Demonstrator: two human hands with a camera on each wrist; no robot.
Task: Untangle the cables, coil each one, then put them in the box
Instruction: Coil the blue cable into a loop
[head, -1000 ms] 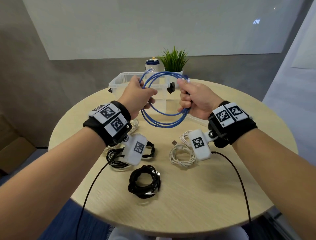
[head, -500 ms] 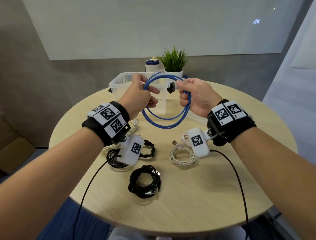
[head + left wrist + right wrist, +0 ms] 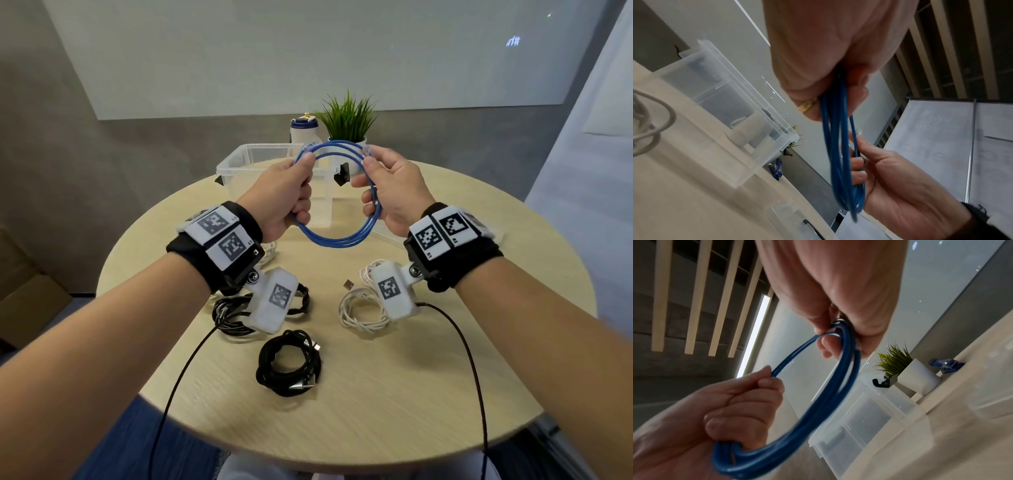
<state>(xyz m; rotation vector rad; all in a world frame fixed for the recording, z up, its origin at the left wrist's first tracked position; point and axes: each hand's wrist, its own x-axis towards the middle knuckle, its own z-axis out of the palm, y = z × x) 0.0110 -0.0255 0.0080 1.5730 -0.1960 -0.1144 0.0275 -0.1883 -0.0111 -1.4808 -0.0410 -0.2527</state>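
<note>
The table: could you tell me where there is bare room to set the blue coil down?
Bare table lies along the near edge, in front of the black coil and white coil, and at the far right. The clear box looks empty. The middle is crowded with coils under both wrists.

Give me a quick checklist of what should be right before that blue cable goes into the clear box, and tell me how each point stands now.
1. Blue cable wound into a neat ring: ok, several loops lie together.
2. Both hands holding the ring: ok, left hand grips one side, right hand the other.
3. Loose ends tucked in: cannot tell; one clear plug shows at the right fingertips.
4. Clear box open at the top: ok, no lid on it.
5. Box has room: ok, it looks empty.
6. Other cables coiled: partly ok; the black coil and white coil look wound, a wrist camera hides part of the rest.
</note>
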